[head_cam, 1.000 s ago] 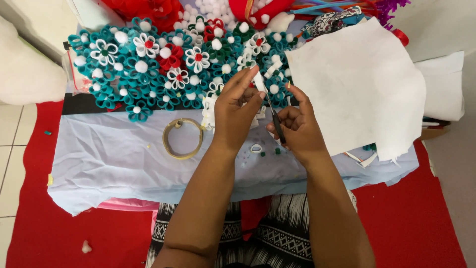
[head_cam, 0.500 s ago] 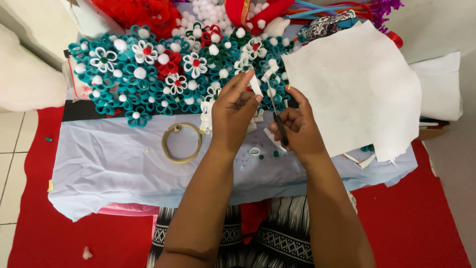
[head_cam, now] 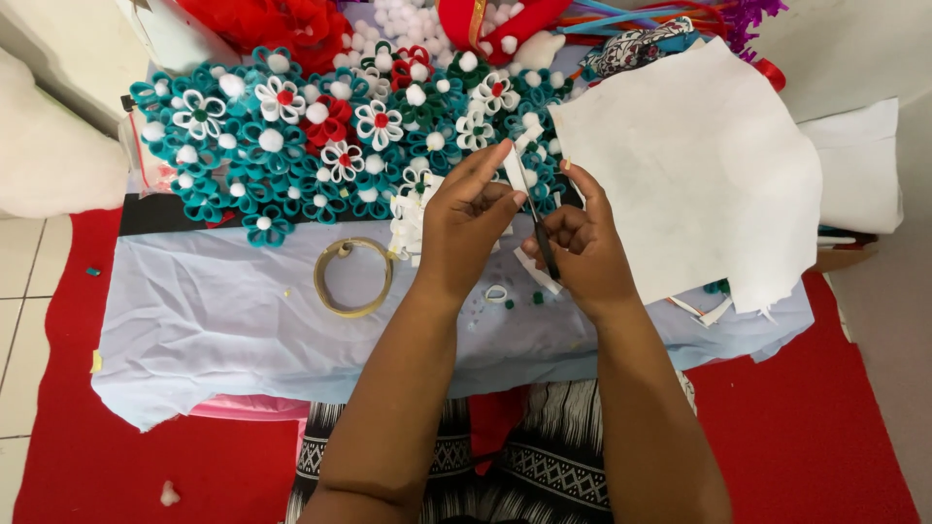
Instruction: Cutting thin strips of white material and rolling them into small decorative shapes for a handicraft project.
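My left hand [head_cam: 466, 228] is closed in a pinch: thumb and forefinger grip a narrow white paper strip [head_cam: 515, 173], the other fingers extended flat above it. The strip stands between my two hands and rises just past my left fingertips. My right hand [head_cam: 582, 247] is curled shut around a pair of scissors [head_cam: 542, 241]; the dark blades lie along the inside of my right fingers, just beside my left thumb. Whether the blades are open or shut I cannot tell. Beyond both sets of fingertips lies a spread of teal, white and red paper flowers [head_cam: 291, 136] with white pompom centres. Left of my left wrist, near but apart, a tape ring [head_cam: 352, 278] rests on the pale blue cloth [head_cam: 214, 320]. Right of my right fingers, close to the knuckles, lies a large white sheet [head_cam: 699, 165]. Below my right palm, small white offcuts [head_cam: 536, 272] sit on the cloth.
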